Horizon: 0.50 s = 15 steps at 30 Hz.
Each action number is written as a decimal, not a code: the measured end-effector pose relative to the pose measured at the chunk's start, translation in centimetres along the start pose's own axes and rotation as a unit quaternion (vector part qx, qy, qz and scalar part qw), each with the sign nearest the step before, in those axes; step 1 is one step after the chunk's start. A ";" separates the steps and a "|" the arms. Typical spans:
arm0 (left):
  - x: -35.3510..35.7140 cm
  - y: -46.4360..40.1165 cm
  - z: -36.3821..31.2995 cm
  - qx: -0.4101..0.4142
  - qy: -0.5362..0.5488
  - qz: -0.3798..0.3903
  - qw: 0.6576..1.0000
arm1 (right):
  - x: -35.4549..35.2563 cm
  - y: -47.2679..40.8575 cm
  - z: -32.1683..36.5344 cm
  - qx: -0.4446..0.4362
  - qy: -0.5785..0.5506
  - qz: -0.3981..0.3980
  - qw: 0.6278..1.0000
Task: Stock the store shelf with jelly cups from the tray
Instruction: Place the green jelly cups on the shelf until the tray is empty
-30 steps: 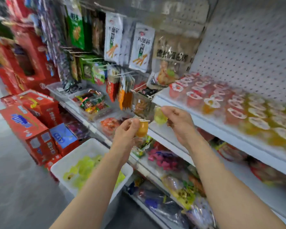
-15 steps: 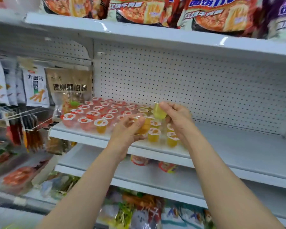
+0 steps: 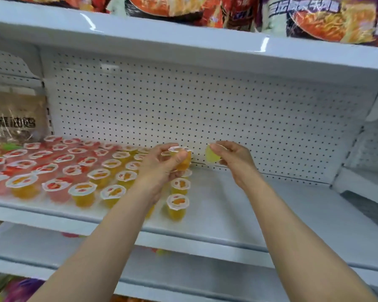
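Above the shelf [image 3: 260, 216], near its back edge by the pegboard [image 3: 227, 110], both hands hang w/ a jelly cup each. L hand [image 3: 159, 166] grips an orange cup [image 3: 183, 159] btw thumb and curled fingers, lid up, right over the last orange cups in the block. R hand [image 3: 234, 159] pinches a green cup [image 3: 212, 155] at its fingertips, tilted, over bare shelf just right of the block; the two held cups are near each other, not touching. Stocked cups [image 3: 81, 177] sit upright in rows from the shelf's left edge to about its middle: red ones at the left and back-left, orange ones toward the middle and front, w/ the rightmost orange cup [image 3: 177, 207] near the front edge. Right half of the shelf is bare white. Noodle packs [image 3: 323, 18] stand on the shelf above; a brown bag [image 3: 15, 120] hangs past the left end. Tray not in view.
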<state>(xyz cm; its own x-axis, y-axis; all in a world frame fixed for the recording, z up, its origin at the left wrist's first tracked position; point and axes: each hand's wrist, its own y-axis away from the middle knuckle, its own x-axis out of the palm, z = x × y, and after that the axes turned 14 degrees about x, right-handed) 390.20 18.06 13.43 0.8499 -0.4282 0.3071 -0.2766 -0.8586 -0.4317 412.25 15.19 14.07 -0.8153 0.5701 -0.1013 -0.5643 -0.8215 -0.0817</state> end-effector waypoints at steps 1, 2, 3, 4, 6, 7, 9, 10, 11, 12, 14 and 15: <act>0.5 -0.4 0.3 -0.001 0.001 -0.007 1.000 | -0.5 -0.8 -0.5 0.003 0.007 0.001 1.000; 0.9 -0.8 0.6 -0.003 0.004 -0.013 1.000 | -0.9 -1.6 -1.0 0.007 0.013 0.004 1.000; 1.2 -1.1 0.8 -0.004 0.007 -0.017 1.000 | -1.2 -2.4 -1.6 0.014 0.016 0.004 1.000; 1.5 -1.4 1.0 -0.004 0.005 -0.019 1.000 | -1.3 -3.3 -2.3 0.015 0.024 0.003 1.000; 1.9 -1.9 1.4 -0.003 -0.005 -0.019 1.000 | -1.0 -5.0 -3.9 0.026 0.039 -0.006 0.999; 2.0 -2.1 1.7 -0.006 -0.011 -0.018 1.000 | -0.8 -5.8 -4.7 0.029 0.048 -0.016 0.998; 2.0 -2.5 2.1 -0.016 -0.021 -0.019 0.999 | -0.4 -7.3 -5.9 0.031 0.085 -0.039 0.995; 2.0 -2.7 2.2 -0.022 -0.027 -0.020 0.999 | -0.2 -7.9 -6.5 0.030 0.105 -0.044 0.993; 1.9 -2.9 2.3 -0.026 -0.033 -0.020 0.999 | 0.1 -8.5 -6.9 0.030 0.120 -0.050 0.991; 1.9 -3.2 2.5 -0.028 -0.037 -0.021 0.999 | 0.3 -8.8 -7.2 0.029 0.129 -0.056 0.990; 2.0 -3.7 2.7 -0.032 -0.041 -0.024 0.998 | 0.7 -9.9 -7.8 0.034 0.152 -0.068 0.986; 2.0 -3.9 2.9 -0.035 -0.045 -0.025 0.998 | 0.8 -10.3 -8.1 0.038 0.161 -0.073 0.983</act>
<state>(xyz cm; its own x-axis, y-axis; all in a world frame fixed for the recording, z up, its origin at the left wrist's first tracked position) 394.27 21.39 13.32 0.8994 -0.3601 0.2478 -0.2607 -0.8969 -0.3573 418.43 24.22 6.83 -0.6479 0.6455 -0.4044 -0.6905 -0.7219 -0.0458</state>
